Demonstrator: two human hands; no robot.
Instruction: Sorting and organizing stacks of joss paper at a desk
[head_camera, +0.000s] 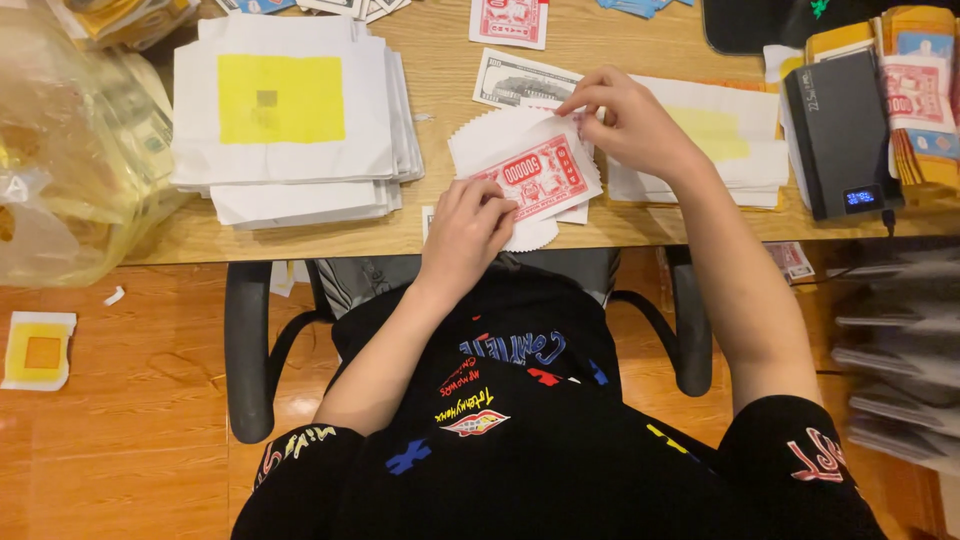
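Pinching the red note (540, 172) at its six o'clock corner, the left hand (468, 228) anchors the fanned white sheets (500, 140) overhanging the table (440, 70) edge. At twelve o'clock, the right hand's (630, 120) fingertips nip the top edge. Loosening either grip could spill sheets floorward.

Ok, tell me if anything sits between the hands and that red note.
Nothing visible does. The left hand and right hand both already touch the red note, which lies on top of the white sheets at the desk edge.
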